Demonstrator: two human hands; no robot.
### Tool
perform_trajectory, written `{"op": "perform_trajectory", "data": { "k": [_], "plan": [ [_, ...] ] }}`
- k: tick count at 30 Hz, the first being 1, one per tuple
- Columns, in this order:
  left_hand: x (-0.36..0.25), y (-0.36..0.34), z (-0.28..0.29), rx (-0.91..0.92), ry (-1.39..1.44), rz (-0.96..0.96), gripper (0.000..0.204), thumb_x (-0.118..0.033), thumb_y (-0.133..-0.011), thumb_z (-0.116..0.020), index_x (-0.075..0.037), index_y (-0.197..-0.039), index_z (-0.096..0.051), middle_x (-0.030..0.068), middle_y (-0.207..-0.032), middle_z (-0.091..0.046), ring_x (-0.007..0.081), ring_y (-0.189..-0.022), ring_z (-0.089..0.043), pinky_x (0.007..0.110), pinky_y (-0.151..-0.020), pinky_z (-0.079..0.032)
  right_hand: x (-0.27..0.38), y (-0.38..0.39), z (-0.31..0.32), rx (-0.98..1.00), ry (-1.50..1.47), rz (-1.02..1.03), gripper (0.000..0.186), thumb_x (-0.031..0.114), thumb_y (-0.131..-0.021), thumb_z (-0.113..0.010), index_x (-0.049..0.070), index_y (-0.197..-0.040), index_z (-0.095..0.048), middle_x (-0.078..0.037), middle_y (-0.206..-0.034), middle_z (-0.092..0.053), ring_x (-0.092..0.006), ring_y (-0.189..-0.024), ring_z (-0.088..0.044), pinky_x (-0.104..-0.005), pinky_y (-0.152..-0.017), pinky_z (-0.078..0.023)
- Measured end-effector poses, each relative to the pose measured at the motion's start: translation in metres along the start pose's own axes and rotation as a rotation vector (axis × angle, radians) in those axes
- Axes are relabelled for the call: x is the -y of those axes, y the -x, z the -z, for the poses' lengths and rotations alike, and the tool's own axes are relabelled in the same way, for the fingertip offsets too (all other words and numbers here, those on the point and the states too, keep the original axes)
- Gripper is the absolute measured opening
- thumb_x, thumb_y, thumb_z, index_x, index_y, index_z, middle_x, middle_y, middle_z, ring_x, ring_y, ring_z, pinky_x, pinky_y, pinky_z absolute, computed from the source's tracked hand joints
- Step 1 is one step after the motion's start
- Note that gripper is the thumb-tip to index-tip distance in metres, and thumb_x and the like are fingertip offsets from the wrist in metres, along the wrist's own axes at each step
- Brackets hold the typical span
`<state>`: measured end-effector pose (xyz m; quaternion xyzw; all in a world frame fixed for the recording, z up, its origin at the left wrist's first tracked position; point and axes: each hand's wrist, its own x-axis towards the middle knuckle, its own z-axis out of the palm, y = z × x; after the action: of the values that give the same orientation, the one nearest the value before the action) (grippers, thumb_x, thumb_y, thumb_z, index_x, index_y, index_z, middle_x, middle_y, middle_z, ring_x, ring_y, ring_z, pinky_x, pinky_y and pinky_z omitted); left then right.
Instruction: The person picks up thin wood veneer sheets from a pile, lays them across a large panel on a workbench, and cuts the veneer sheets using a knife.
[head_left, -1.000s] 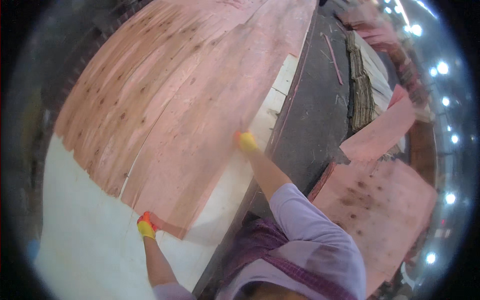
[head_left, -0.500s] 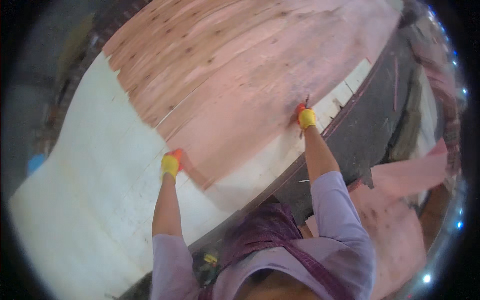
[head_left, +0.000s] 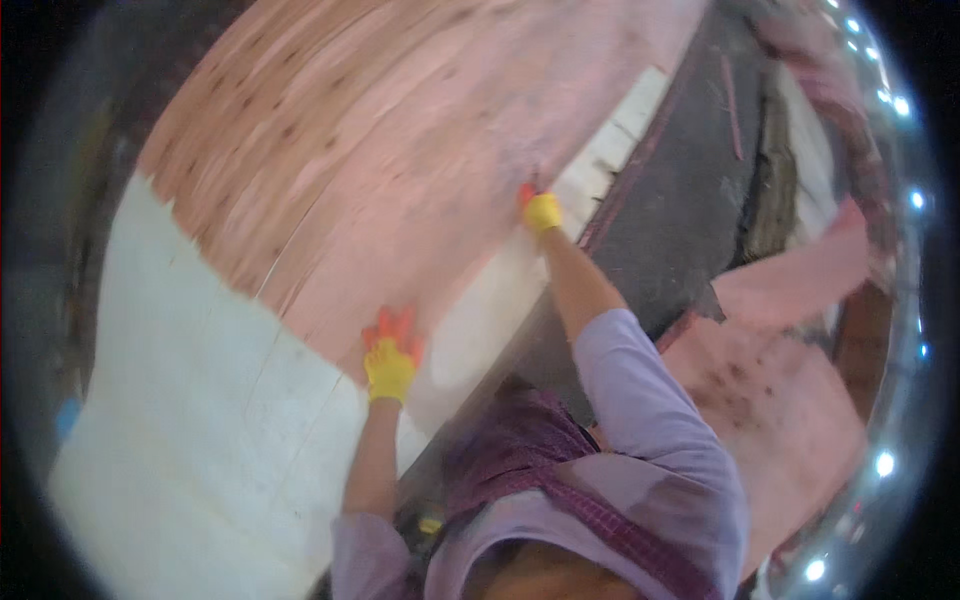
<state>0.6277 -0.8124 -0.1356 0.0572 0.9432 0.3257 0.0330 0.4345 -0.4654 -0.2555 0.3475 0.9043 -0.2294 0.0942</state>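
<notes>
the pink sheets [head_left: 420, 190] run off the top edge, and blur obscures whether the right hand [head_left: 538, 208] holds anything.

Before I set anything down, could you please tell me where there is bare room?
The widest bare patch is the white sheet, lower left, bordered by the pink veneer and left hand. The dark surface right of the right hand has room beside a thin pink strip. Overlapping pink sheets crowd the far right.

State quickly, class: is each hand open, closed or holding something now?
Left hand: open, spread over the pink sheet.
Right hand: near the sheet's edge; open or closed, cannot tell.
</notes>
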Motion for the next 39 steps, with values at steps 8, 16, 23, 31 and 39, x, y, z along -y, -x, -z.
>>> {"op": "perform_trajectory", "data": {
  "k": [8,16,23,31,39],
  "plan": [
    [-0.052,-0.007,-0.04,0.3,-0.36,0.287,0.062,-0.023,-0.077,-0.059,-0.038,-0.132,-0.033,0.0233,-0.142,-0.015,0.059,-0.118,-0.021,0.052,-0.092,-0.038,0.0,0.028,0.102,0.092,0.262,0.269,0.057,0.052,-0.083,-0.043,-0.004,-0.09,-0.056,-0.018,-0.091,-0.062,-0.0264,-0.081,-0.062,-0.038,-0.07,-0.049],
    [-0.029,-0.001,-0.049,0.247,-0.471,0.278,0.068,-0.023,-0.075,-0.061,-0.04,-0.133,-0.03,0.0221,-0.142,-0.016,0.0459,-0.113,-0.042,0.043,-0.088,-0.042,-0.143,0.13,0.095,0.699,-0.829,0.189,0.036,0.038,-0.08,-0.06,0.008,-0.1,-0.054,-0.006,-0.074,-0.059,-0.0107,-0.046,-0.048,-0.0243,-0.043,-0.039],
    [-0.044,-0.053,-0.035,0.374,-0.466,0.202,0.056,-0.032,-0.074,-0.059,-0.029,-0.128,-0.043,0.0227,-0.111,-0.055,0.0339,-0.096,-0.057,0.039,-0.078,-0.045,-0.392,0.318,0.145,0.514,-1.342,-0.436,0.036,0.023,-0.081,-0.061,0.015,-0.115,-0.052,-0.005,-0.077,-0.06,-0.0172,-0.057,-0.054,-0.0289,-0.048,-0.046],
    [-0.102,-0.008,-0.087,-0.051,0.43,0.286,0.051,-0.005,-0.082,-0.049,-0.011,-0.132,-0.039,-0.0041,-0.071,-0.041,0.0094,-0.058,-0.04,0.023,-0.051,-0.036,-0.615,0.435,0.136,-0.189,-1.37,-1.164,0.025,0.025,-0.08,-0.053,0.015,-0.103,-0.051,-0.011,-0.065,-0.055,-0.0229,-0.039,-0.048,-0.0365,-0.034,-0.039],
    [-0.221,-0.016,-0.259,-0.024,0.114,0.142,0.049,-0.004,-0.083,-0.046,-0.017,-0.13,-0.043,-0.0012,-0.07,-0.048,0.0112,-0.059,-0.046,0.022,-0.058,-0.04,-0.655,0.337,0.236,-0.318,-1.518,-1.242,0.019,0.018,-0.08,-0.051,0.015,-0.099,-0.052,-0.008,-0.065,-0.055,-0.0208,-0.041,-0.049,-0.0358,-0.033,-0.039]
  ]
}}
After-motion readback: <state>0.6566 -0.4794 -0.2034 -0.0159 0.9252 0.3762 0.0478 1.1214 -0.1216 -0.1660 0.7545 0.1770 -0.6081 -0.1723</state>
